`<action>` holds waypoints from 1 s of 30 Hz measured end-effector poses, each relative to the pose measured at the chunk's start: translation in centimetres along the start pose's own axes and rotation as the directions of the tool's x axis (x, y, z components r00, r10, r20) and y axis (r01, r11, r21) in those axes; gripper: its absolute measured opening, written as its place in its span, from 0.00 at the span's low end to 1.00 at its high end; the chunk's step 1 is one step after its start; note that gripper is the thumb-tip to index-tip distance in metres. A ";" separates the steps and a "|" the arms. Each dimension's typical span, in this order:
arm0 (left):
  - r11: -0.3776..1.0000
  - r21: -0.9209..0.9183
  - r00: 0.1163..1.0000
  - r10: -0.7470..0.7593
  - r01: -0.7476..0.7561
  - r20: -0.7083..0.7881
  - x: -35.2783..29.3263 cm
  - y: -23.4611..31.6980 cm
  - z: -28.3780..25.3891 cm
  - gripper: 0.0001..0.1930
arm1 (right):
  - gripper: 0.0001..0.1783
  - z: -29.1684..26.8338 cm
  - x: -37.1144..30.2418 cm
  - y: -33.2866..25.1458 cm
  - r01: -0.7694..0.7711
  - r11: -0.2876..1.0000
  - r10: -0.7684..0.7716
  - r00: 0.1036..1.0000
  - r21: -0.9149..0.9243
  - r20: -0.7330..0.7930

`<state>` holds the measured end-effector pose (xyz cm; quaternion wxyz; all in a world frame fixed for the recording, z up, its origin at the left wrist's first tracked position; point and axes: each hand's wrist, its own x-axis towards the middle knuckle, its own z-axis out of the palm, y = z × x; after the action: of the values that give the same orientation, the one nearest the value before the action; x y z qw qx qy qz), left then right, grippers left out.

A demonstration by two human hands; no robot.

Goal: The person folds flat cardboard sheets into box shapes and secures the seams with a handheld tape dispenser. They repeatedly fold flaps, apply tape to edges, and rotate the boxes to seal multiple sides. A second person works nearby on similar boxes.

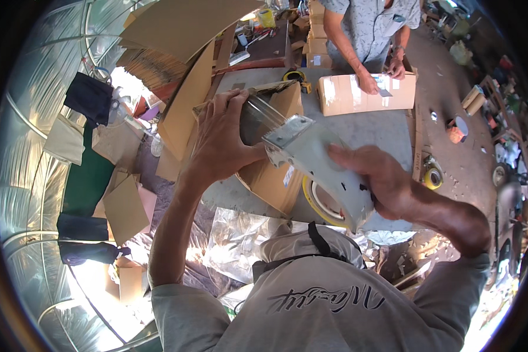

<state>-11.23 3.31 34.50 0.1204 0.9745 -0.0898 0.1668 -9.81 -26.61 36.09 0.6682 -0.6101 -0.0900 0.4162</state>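
Note:
My right hand (381, 176) is wrapped around a packing tape dispenser (320, 155), a pale grey body with a toothed metal edge. Its wide tape roll (310, 196), yellow at the rim, hangs under it. From the toothed end a strip of clear tape (267, 110) runs to the far end of a brown cardboard box (270, 185). My left hand (220, 138) grips that box at its left side, fingers bent over the far end and thumb reaching toward the dispenser. The hands and dispenser hide much of the box.
Across the grey table (393, 132) a person (369, 35) handles a taped carton (349, 94). A yellow-black tape measure (298, 77) lies at the far edge. Cardboard sheets (188, 111) lean at left. A tape roll (432, 178) sits beyond the right edge.

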 end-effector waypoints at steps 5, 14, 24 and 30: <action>1.000 -0.023 0.999 0.020 -0.020 0.029 0.1 0.0 -0.2 0.49 | 0.33 0.0 -0.6 3.9 0.096 0.988 -0.105 0.992 0.122 0.067; 0.997 0.024 0.991 0.068 -0.071 0.113 0.1 -0.9 -0.8 0.47 | 0.35 -0.6 0.3 11.0 0.011 0.944 -0.047 0.994 0.331 0.102; 0.999 0.041 0.955 -0.013 0.001 0.297 1.3 2.2 -2.0 0.54 | 0.34 -2.5 6.7 12.5 -0.068 0.975 0.026 0.981 0.213 0.191; 0.847 0.531 0.989 -0.105 0.031 0.109 -0.1 7.2 2.8 0.50 | 0.34 -2.9 7.1 9.4 -0.131 0.991 0.124 0.955 0.010 0.269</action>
<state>-12.02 -4.24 33.36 -0.1524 0.9815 -0.0137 0.1152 -7.68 -24.89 24.32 0.6299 -0.5434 -0.1343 0.5384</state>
